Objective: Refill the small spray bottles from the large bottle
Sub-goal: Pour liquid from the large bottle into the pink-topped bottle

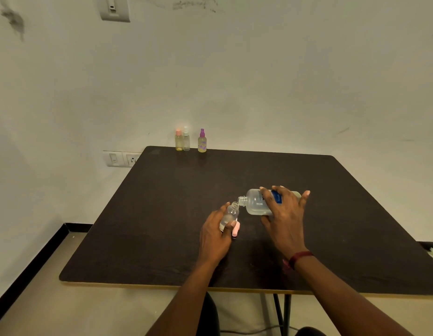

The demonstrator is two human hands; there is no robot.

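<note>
While right hand (pixel 284 219) wraps the large clear bottle (pixel 255 204) at its labelled mid-body, tipped near flat, its neck meets the mouth of the small spray bottle (pixel 231 213), gripped low by left hand (pixel 216 235). Both look like light, smooth, squeezable plastic: hold firm, don't crush or the pour surges. Pink spray cap (pixel 235 230) lies at left fingertips; three more small bottles (pixel 190 141) stand well beyond both hands.
</note>
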